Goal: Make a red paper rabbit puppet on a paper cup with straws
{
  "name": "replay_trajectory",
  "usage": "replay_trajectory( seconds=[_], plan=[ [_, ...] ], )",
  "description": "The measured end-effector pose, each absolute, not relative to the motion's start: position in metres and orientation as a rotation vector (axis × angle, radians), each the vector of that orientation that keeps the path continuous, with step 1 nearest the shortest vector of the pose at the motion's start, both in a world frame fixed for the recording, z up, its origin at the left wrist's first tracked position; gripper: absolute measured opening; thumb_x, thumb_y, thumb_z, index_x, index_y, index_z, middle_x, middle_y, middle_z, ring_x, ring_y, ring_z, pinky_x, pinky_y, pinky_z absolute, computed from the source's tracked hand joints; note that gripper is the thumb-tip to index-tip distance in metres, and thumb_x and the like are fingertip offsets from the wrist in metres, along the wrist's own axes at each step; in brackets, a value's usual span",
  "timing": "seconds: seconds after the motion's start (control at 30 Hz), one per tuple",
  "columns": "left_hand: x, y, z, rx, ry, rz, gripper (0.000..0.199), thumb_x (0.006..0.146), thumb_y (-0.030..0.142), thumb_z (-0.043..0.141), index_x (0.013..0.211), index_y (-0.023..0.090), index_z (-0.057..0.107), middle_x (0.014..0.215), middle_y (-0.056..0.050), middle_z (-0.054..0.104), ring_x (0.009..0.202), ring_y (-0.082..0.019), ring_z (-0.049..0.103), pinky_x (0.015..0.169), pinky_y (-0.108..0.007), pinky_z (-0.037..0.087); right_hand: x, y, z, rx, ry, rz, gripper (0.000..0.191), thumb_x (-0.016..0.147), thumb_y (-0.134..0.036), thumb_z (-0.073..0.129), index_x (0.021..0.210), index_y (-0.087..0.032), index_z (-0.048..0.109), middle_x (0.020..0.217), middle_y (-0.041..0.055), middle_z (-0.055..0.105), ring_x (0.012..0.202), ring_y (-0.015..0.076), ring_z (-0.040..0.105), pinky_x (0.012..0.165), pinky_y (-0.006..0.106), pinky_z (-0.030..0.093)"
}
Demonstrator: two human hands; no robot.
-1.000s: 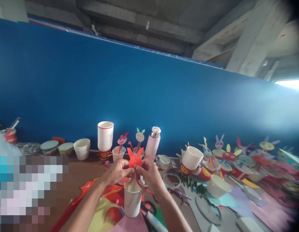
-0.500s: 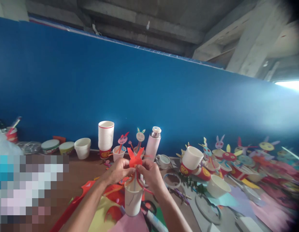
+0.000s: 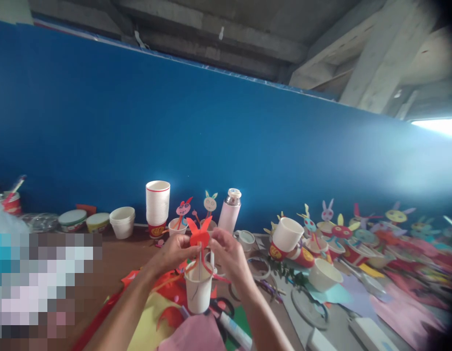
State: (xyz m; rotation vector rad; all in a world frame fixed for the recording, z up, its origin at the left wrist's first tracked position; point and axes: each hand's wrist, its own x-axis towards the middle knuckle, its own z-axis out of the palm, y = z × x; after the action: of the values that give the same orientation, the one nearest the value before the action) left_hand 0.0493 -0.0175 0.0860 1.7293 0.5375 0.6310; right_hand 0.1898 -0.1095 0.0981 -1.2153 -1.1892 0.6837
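Observation:
A red paper rabbit head [image 3: 199, 239] with two pointed ears stands over a white paper cup [image 3: 198, 292]. Its thin stick and coloured paper strips run down into the cup, which has a dark line drawn on its side. My left hand [image 3: 177, 251] pinches the head's left edge between thumb and fingers. At the head's right edge, my right hand [image 3: 229, 253] has its fingers curled together; whether they hold the paper or something small is hidden. Under and around the cup lie red scraps, a yellow sheet [image 3: 149, 319] and a pink sheet [image 3: 197, 334].
Behind stand a tall stack of paper cups [image 3: 158, 204], two finished cup puppets and a pink thermos [image 3: 230, 212]. Several more cup puppets crowd the right [image 3: 343, 234]. Tape rolls [image 3: 309, 307], a glue tube [image 3: 235, 329] and low tubs [image 3: 72, 219] lie about.
My right thumb has come off the middle of the red head and my right hand has shifted to its right edge. The left hand keeps its pinch.

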Motion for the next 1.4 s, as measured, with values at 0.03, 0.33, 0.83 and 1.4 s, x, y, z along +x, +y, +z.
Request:
replay_trajectory(
  seconds=[0.03, 0.33, 0.83, 1.4],
  plan=[
    [0.049, -0.016, 0.085, 1.747, 0.567, 0.656, 0.031, 0.067, 0.041, 0.060, 0.064, 0.010, 0.063, 0.059, -0.002, 0.059, 0.054, -0.012, 0.049, 0.051, -0.021, 0.036, 0.195, -0.114, 0.104, -1.214, -1.182, 0.638, 0.031, 0.074, -0.031, 0.056, 0.101, -0.015, 0.057, 0.089, 0.0047, 0.063, 0.080, 0.0167, 0.057, 0.070, 0.026, 0.044],
    [0.046, -0.021, 0.096, 1.719, 0.708, 0.711, 0.030, 0.066, 0.040, 0.059, 0.065, 0.010, 0.064, 0.055, -0.001, 0.058, 0.050, -0.010, 0.048, 0.049, -0.020, 0.035, 0.287, -0.155, 0.084, -1.502, -1.092, 0.572, 0.031, 0.068, -0.041, 0.058, 0.081, -0.012, 0.063, 0.065, 0.0030, 0.062, 0.060, 0.0142, 0.054, 0.054, 0.023, 0.040],
    [0.032, -0.014, 0.102, 1.641, 0.737, 0.799, 0.024, 0.067, 0.034, 0.060, 0.068, 0.011, 0.064, 0.059, -0.003, 0.061, 0.054, -0.012, 0.051, 0.053, -0.022, 0.037, 0.324, -0.180, 0.049, -2.003, -1.362, 0.246, 0.021, 0.071, -0.031, 0.047, 0.070, -0.017, 0.063, 0.059, -0.0004, 0.059, 0.056, 0.0143, 0.050, 0.051, 0.022, 0.033],
    [0.024, 0.000, 0.092, 1.641, 0.752, 0.872, 0.030, 0.070, 0.040, 0.058, 0.068, 0.011, 0.061, 0.059, -0.002, 0.058, 0.053, -0.011, 0.049, 0.053, -0.023, 0.037, 0.275, -0.180, 0.031, -2.101, -1.694, 0.117, 0.015, 0.071, -0.031, 0.053, 0.074, -0.023, 0.065, 0.077, 0.0031, 0.062, 0.075, 0.0185, 0.055, 0.066, 0.025, 0.034]
  ],
)
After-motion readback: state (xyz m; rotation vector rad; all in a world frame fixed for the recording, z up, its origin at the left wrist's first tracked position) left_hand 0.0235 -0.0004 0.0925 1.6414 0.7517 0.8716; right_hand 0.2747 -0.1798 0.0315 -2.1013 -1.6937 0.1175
